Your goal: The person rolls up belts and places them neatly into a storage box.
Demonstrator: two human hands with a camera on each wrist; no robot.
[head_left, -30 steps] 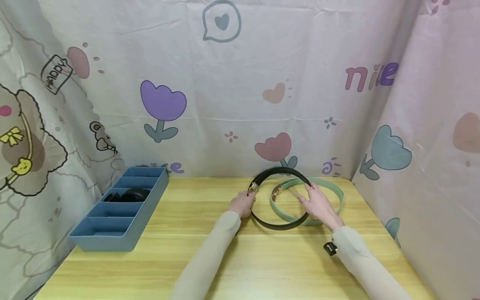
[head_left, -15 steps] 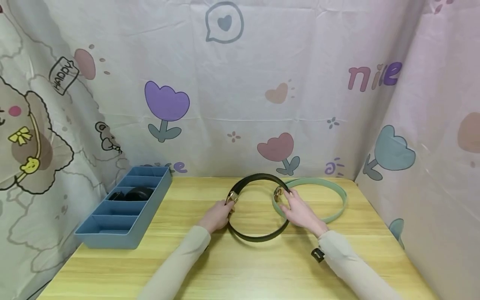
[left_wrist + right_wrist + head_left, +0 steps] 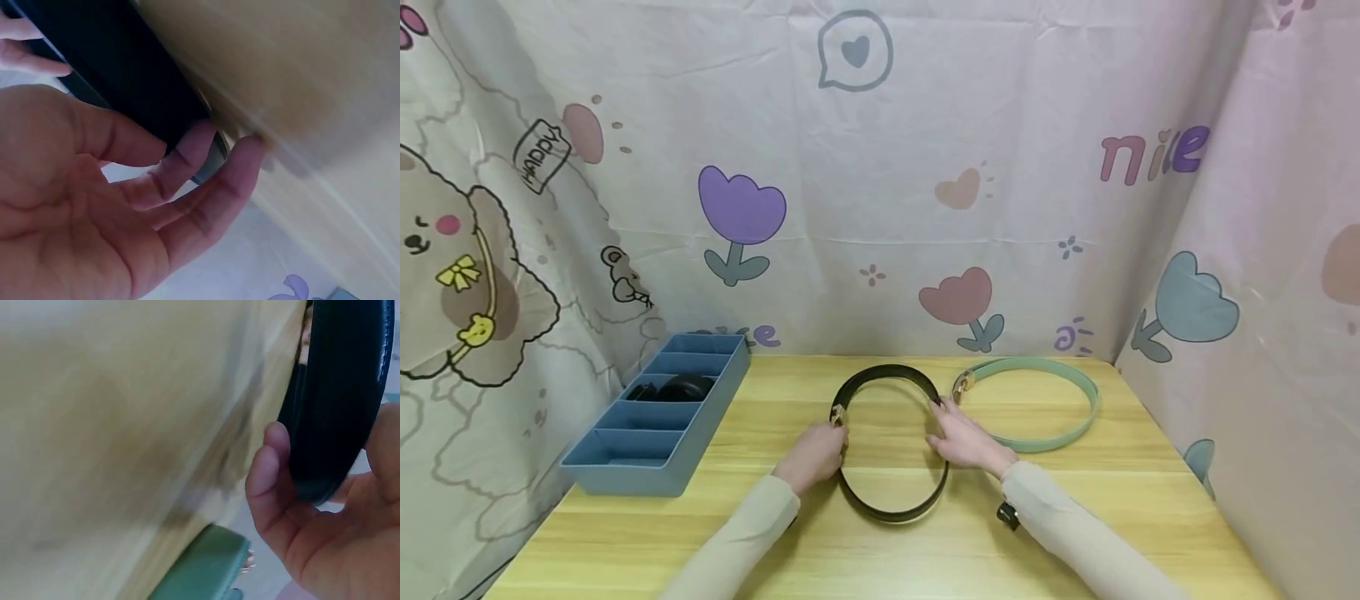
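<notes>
A black belt [image 3: 886, 372] is looped into a ring in the middle of the head view, its gold buckle [image 3: 838, 414] at the left side. My left hand [image 3: 812, 454] pinches the ring by the buckle; in the left wrist view thumb and fingertips close on the black strap [image 3: 125, 62]. On the opposite side, my right hand [image 3: 966, 437] holds the strap, its fingers beneath the belt's lower edge in the right wrist view. Behind the right hand lies a mint-green belt [image 3: 1045, 444], also coiled in a ring, with a gold buckle [image 3: 961, 386].
A blue tray [image 3: 700, 454] divided into several compartments stands at the table's left. One middle compartment holds a coiled black item [image 3: 685, 387]. A printed curtain [image 3: 850, 192] hangs along the back and sides of the wooden table [image 3: 760, 542].
Both hands have brought the black belt left and nearer to me, away from the green belt it overlapped. The green belt stays in place. The view has shifted slightly left.
</notes>
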